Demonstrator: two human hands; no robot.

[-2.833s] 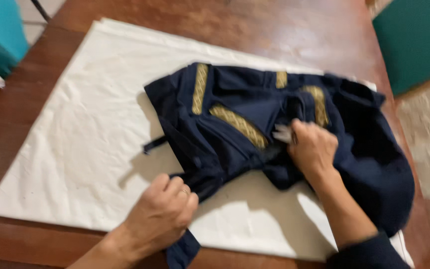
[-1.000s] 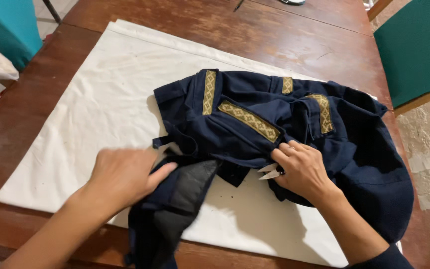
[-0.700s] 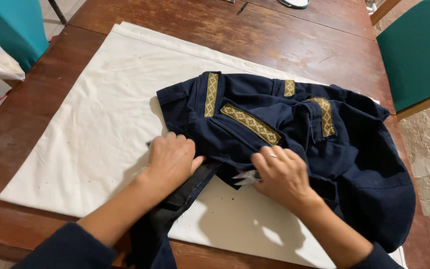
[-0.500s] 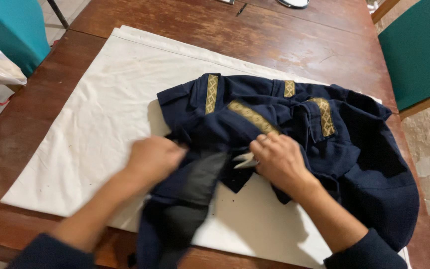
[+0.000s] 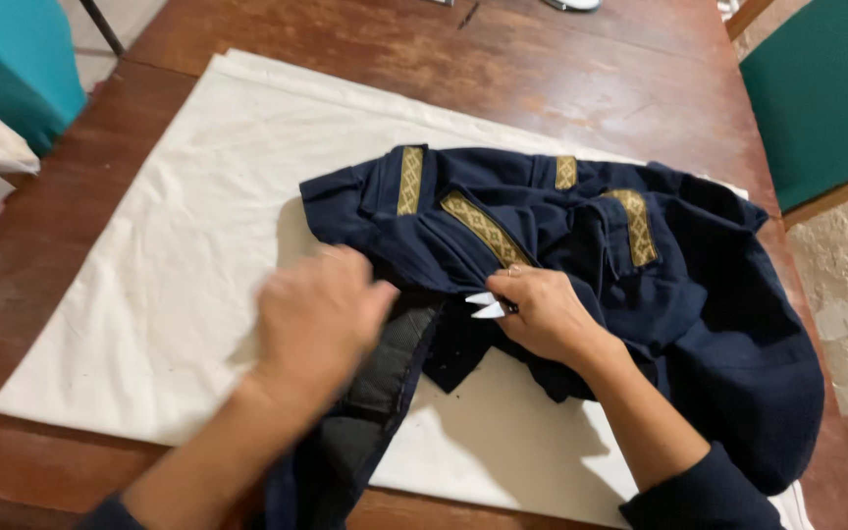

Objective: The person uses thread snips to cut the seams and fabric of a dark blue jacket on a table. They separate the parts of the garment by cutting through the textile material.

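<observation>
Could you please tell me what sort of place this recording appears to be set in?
Probably a home dining area used for sewing or folding clothes. A worn wooden table carries a white cloth with a navy garment on it, and teal-cushioned chairs stand around it.

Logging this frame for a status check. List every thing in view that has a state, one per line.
Navy garment: crumpled, partly unfolded, lying on the cloth.
White cloth: spread flat, lightly creased.
Left hand: blurred, resting on the garment's dark strap.
Right hand: closed around a small white item at the garment's edge.
Wooden table: worn, scuffed surface.
</observation>
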